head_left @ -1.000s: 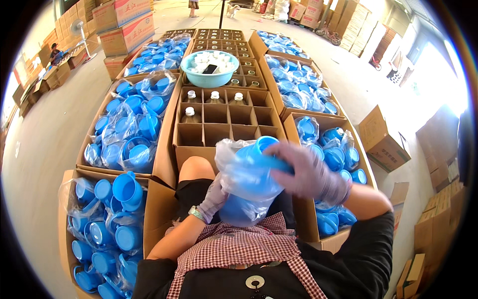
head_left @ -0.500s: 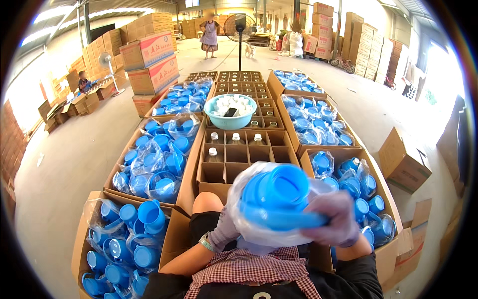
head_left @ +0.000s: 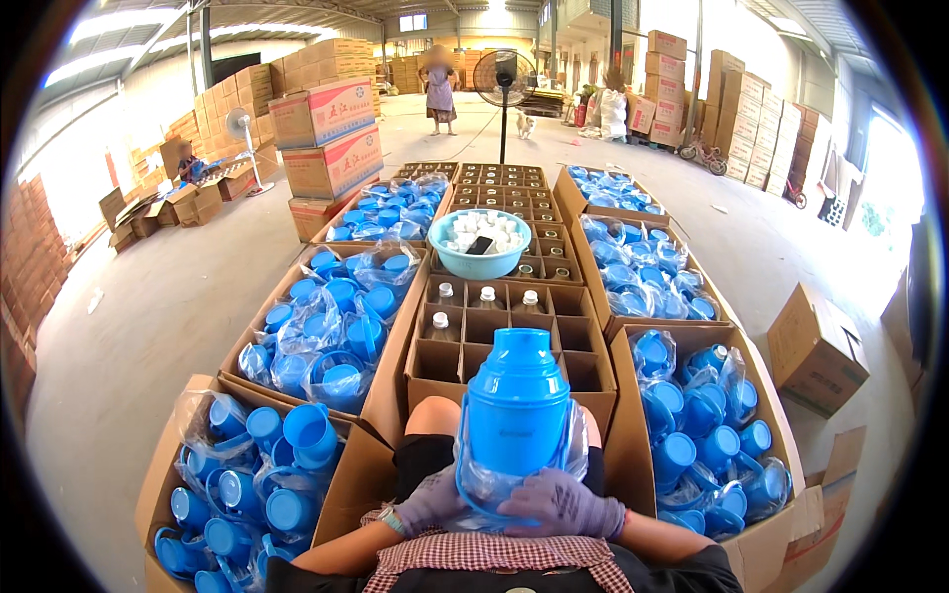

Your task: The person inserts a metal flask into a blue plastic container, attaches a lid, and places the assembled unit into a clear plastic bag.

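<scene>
Left grip [head_left: 435,502], right grip [head_left: 567,502] clasping blue flask [head_left: 516,420]; basin [head_left: 480,266]: white caps [head_left: 505,231]; divided carton [head_left: 484,326]: bottles [head_left: 441,329].

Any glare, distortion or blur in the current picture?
Head view: glare nearly whites out the right-hand doorway; head view: straight edges bow toward the black rim; head view: the blue flask looks fairly sharp, while the far person's head is blurred.

Head-worn view (wide fisheye); faces forward and down; flask [head_left: 517,425] close below.
</scene>
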Demonstrator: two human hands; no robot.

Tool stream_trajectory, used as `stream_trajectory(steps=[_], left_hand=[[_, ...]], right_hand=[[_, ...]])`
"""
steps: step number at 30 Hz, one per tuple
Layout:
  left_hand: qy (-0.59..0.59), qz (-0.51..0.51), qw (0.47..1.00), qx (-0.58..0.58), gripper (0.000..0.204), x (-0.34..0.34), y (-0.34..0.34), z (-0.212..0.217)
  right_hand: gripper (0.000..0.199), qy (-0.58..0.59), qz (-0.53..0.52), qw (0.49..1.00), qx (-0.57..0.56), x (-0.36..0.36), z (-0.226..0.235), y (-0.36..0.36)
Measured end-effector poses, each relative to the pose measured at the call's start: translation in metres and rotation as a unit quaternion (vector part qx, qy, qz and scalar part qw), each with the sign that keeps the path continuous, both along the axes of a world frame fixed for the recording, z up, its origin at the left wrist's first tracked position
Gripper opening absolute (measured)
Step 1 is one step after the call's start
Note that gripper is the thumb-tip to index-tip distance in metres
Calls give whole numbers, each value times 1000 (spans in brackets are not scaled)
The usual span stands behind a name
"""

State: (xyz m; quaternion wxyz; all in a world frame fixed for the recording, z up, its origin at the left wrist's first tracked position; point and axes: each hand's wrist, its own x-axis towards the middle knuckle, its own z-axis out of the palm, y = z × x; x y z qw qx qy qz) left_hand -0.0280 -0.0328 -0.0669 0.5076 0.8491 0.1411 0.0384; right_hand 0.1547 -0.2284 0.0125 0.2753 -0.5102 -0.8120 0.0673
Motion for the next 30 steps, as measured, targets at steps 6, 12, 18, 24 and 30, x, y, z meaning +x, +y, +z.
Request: stream_trajectory(steps=[6,12,18,24,30], left_hand=[[58,-116,980,-154,64,-12,32,3],[61,21,993,-98,70,72,133,79],[-138,-91,915,-368,83,181,122,26],[-105,-56,906,-406,98,191,132,21],[-96,-53,897,-427,95,191,143,14]], right_hand=[[38,-16,20,1000,12,19,-29,-5],[39,99,91,979,-150,53,-34,-7],[38,228,106,930,-267,85,-35,5],[56,401,-198,892,59,133,-16,30],[86,575,-251,776,-58,131,-53,106]])
